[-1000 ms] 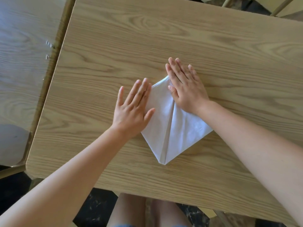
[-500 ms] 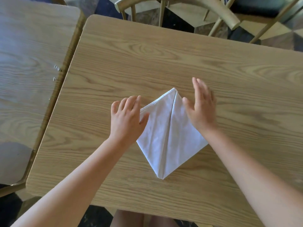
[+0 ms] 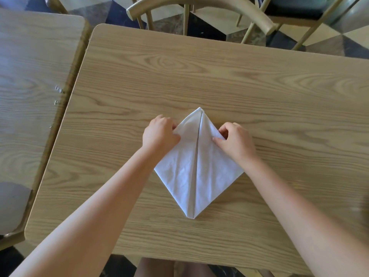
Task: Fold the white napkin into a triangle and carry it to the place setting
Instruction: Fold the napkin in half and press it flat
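The white napkin (image 3: 196, 168) lies flat on the wooden table (image 3: 259, 92), folded into a kite shape with a centre seam; one point faces away from me and one towards me. My left hand (image 3: 159, 133) pinches the napkin's upper left edge with curled fingers. My right hand (image 3: 235, 139) pinches the upper right edge, thumb on top of the cloth. Both forearms reach in from the near side. No place setting shows in this view.
A second wooden table (image 3: 30, 86) stands close on the left, with a narrow gap between. A curved wooden chair back (image 3: 199, 5) sits at the table's far edge, another chair (image 3: 299, 15) behind it. My knees show under the near edge.
Both hands went from lying flat on the napkin to curled fingers pinching its upper left and right edges. The camera tilted up, bringing the far chairs into view.
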Demonstrator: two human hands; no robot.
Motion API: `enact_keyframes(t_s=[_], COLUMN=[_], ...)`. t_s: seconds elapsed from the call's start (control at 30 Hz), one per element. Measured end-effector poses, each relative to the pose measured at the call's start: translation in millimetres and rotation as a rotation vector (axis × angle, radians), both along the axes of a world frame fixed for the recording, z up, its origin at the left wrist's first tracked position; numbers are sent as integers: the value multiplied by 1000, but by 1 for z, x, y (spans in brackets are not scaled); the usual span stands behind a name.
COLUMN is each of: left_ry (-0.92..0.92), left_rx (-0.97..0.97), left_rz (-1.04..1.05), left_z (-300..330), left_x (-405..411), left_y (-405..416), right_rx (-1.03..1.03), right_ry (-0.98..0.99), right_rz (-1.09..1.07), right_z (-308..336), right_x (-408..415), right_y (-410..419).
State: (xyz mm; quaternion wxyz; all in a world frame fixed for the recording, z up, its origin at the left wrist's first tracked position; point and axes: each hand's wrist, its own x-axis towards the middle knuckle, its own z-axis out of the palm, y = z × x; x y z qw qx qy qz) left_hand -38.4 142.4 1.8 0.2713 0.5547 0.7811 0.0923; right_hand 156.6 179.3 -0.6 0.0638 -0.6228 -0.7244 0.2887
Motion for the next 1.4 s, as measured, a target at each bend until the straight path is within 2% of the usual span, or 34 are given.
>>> enact_keyframes(t_s=[0.17, 0.3, 0.43, 0.57, 0.67, 0.73, 0.8, 0.87, 0.93, 1.07, 1.27, 1.4], left_ry=[-93, -200, -153, -136, -64, -10, 70, 149, 120, 82, 261, 327], left_rx=[-56, -65, 282, 686, 796, 780, 649, 446, 330, 458, 161, 151], left_rz=[35, 38, 39, -101, -183, -274, -422, -600, -655, -516, -635, -677], left_z=[10, 27, 60, 97, 101, 84, 51, 17, 2, 6, -18, -27], left_x=[-2, -3, -5, -2, 3, 7, 10, 11, 9, 16, 43, 42], left_y=[5, 12, 20, 13, -7, -28, -56, -88, -110, -95, -80, -89], right_rx=[-65, 9, 201, 574, 849, 929, 808, 572, 401, 342, 225, 239], right_ry=[148, 232, 374, 405, 276, 177, 35, -83, -98, -77, -293, -351], right_rz=[-62, -83, -63, 102, 265, 416, 556, 650, 619, 421, 375, 383], right_z=[9, 30, 70, 114, 118, 97, 59, 22, 4, 5, -24, -33], right_x=[3, 3, 6, 16, 33, 47, 63, 79, 88, 70, 39, 40], right_y=[4, 11, 24, 21, 5, -15, -41, -71, -90, -87, -68, -73])
